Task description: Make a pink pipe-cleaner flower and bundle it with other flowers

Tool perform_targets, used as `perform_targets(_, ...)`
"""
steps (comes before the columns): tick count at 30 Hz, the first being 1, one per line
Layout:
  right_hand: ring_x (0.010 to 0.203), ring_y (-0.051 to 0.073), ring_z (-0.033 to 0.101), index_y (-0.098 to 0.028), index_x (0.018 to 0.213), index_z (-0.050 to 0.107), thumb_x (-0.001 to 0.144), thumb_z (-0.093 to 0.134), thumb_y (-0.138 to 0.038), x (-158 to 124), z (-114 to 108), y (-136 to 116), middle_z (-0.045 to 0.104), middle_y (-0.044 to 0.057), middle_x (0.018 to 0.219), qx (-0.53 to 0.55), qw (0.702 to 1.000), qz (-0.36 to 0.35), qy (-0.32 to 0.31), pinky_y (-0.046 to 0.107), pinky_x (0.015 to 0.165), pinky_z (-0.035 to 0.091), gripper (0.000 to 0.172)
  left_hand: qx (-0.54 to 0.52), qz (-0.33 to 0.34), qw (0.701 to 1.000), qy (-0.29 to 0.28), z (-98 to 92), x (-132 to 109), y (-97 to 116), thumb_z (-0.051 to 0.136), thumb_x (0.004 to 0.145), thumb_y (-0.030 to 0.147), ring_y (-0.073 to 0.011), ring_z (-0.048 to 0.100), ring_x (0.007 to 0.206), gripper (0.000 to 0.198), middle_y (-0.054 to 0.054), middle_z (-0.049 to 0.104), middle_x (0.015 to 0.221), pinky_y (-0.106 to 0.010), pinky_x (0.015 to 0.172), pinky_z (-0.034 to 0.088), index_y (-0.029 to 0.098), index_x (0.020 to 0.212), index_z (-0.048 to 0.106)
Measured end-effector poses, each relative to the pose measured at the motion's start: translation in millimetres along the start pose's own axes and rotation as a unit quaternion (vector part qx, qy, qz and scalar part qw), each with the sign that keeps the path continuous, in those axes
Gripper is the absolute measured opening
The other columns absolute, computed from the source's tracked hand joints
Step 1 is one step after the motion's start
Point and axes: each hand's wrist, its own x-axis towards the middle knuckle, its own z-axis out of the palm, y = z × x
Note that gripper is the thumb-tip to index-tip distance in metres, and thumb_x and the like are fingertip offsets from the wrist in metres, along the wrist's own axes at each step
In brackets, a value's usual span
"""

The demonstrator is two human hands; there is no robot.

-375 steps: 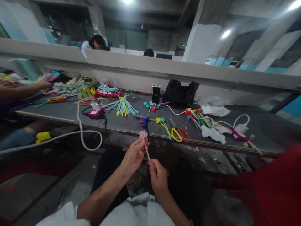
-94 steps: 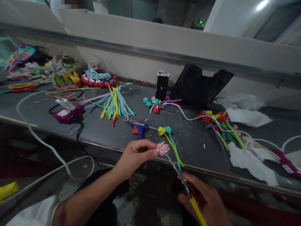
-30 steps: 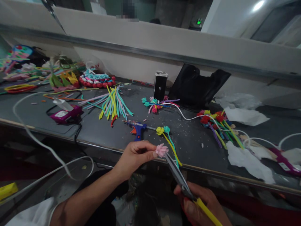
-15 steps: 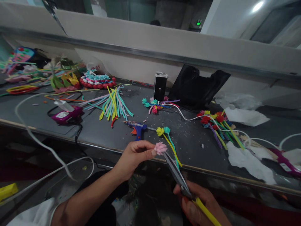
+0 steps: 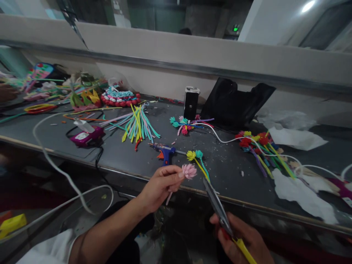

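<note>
Scissors (image 5: 220, 212) with yellow handle in right hand (image 5: 243, 240), fingers wrapped round the handles, blades pointing up-left and nearly closed, tips just short of the pink flower (image 5: 189, 171). Left hand (image 5: 162, 185) pinches the flower's stem, thumb and forefinger tight just under the head, which sits at the near table edge (image 5: 123, 172). Step looks like trimming the flower's petals or stem; a clean cut would need blades opened and lined up close to the head, clear of the left fingertips.

Farther in: blue glue gun (image 5: 164, 151), yellow and teal flowers (image 5: 194, 156) just right of it. Mid-table left, pipe-cleaner bundle (image 5: 137, 124) and pink glue gun (image 5: 86, 135). Far side: black bag (image 5: 233, 106), slumped, contents hidden; small dark box (image 5: 191, 102) upright left of it, can't tell what's inside.
</note>
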Motion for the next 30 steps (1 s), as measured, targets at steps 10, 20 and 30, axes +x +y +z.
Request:
perform_targets(10, 0.045, 0.011, 0.049, -0.024, 0.104, 0.068, 0.078, 0.061, -0.061, 3.5, 0.8, -0.6, 0.057, -0.002, 0.056, -0.123, 0.988, -0.095, 0.021, 0.020, 0.045, 0.042, 0.046, 0.046, 0.041, 0.997, 0.056, 4.9, -1.6, -1.7, 0.084, 0.064, 0.028, -0.0129, 0.062, 0.072, 0.017, -0.003, 0.073, 0.077, -0.022, 0.069, 0.045, 0.018, 0.075, 0.076)
perform_targets(20, 0.083, 0.022, 0.074, -0.022, 0.117, 0.064, 0.077, 0.072, -0.039, 9.3, -10.6, 9.0, 0.075, 0.007, 0.099, -0.288, 0.925, -0.239, 0.063, 0.024, 0.073, 0.059, 0.044, 0.102, 0.066, 0.992, 0.022, 2.6, -3.6, -3.8, 0.078, 0.074, 0.023, -0.0208, 0.068, 0.098, 0.011, -0.006, 0.077, 0.096, -0.031, 0.094, 0.047, 0.019, 0.084, 0.077)
perform_targets(30, 0.068, 0.020, 0.073, -0.024, 0.112, 0.068, 0.077, 0.072, -0.042, 7.5, -11.6, 6.5, 0.076, 0.004, 0.086, -0.265, 0.944, -0.192, 0.042, 0.021, 0.061, 0.058, 0.039, 0.153, 0.096, 0.983, 0.040, 1.8, -4.0, -2.7, 0.079, 0.072, 0.026, -0.0152, 0.067, 0.081, 0.010, -0.002, 0.074, 0.082, -0.024, 0.079, 0.049, 0.020, 0.080, 0.077)
